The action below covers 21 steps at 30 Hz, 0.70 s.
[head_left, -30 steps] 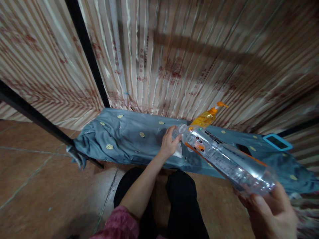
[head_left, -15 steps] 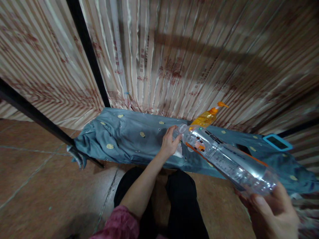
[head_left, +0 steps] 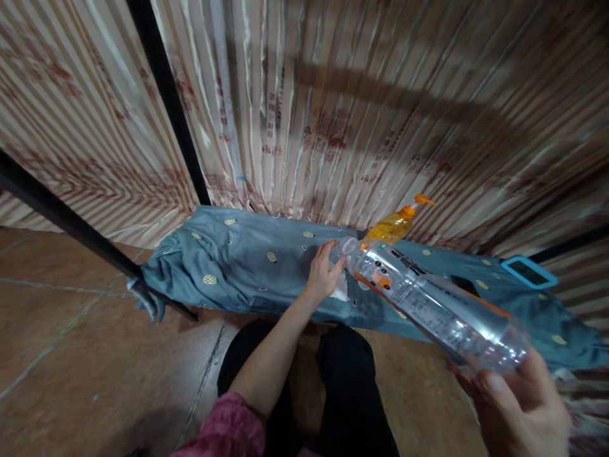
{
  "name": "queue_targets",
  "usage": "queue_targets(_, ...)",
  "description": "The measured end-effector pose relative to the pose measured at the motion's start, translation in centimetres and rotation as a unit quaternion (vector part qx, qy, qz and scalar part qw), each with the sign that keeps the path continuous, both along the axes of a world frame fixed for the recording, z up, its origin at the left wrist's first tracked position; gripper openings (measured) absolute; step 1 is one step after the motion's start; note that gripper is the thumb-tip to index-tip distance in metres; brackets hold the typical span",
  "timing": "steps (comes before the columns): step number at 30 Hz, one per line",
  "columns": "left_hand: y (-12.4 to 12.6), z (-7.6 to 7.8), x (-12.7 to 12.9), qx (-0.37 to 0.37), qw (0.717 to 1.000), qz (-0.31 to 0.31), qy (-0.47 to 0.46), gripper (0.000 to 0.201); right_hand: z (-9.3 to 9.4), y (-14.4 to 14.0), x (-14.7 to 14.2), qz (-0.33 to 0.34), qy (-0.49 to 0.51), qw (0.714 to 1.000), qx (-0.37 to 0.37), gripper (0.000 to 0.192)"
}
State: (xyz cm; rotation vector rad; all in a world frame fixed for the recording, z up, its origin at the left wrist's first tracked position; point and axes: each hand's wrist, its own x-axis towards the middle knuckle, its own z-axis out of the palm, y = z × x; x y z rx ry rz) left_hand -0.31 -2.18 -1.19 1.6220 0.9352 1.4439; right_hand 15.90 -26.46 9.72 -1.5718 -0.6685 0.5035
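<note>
The clear plastic bottle [head_left: 431, 304] lies tilted in the air, its base in my right hand [head_left: 516, 406] and its neck slanting away and down toward my left hand [head_left: 323, 273]. It carries a printed label with orange marks along its side. No cap shows on the mouth from this angle; I cannot tell for certain.

Right grip: fingers and thumb curled about the bottle's base, pressed on it from below and behind. Left grip: fingers bent and drawn together at the bottle's mouth, the fingertips touching or just beside the opening; something small and white sits under the palm, too hidden to name. Whether the left grip pinches anything, I cannot tell.

Below both hands runs a low table [head_left: 247, 266] draped in a grey-blue cloth with small yellow spots. Just beyond the bottle's neck, an orange bottle [head_left: 392, 225] with a pump top lies tilted on the cloth, near the striped curtain [head_left: 333, 114] behind. Beyond my right grip, at the far end of the cloth, rests a flat device with a blue rim [head_left: 528, 271].

Nearer to me than the left grip, my pink sleeve [head_left: 228, 428] and dark trousers [head_left: 342, 381] show over the brown tiled floor [head_left: 95, 368].
</note>
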Motion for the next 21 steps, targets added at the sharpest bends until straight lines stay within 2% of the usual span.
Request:
queue_targets(9,0.0,0.0,0.0,-0.005,1.0,-0.002,-0.006,0.036,-0.6,-0.2,0.7,0.004,-0.043,0.999,-0.01,0.104)
queue_targets(21,-0.1,0.1,0.0,-0.008,1.0,-0.004,-0.008,0.037,0.8,0.2,-1.1,-0.009,-0.004,1.0,-0.008,0.12)
